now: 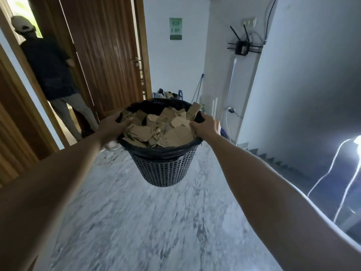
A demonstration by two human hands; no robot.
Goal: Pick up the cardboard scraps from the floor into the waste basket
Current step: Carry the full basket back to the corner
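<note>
Head view: grey-white marbled floor, blurred. Wooden door open at left; a person in a cap stands in the doorway, back turned. White wall with green notice; router mounted right. Waste basket, black-lined, held clear of the floor, heaped with cardboard scraps. Left hand and right hand each grip opposite rim sides. Right edge glare-washed; clutter by the far wall indistinct.

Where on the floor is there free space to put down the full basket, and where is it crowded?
Both hands, left hand and right hand, hold the waste basket above bare marble floor; that patch looks free. It is crowded near the far wall, by the shoes, and near the person in the doorway.
</note>
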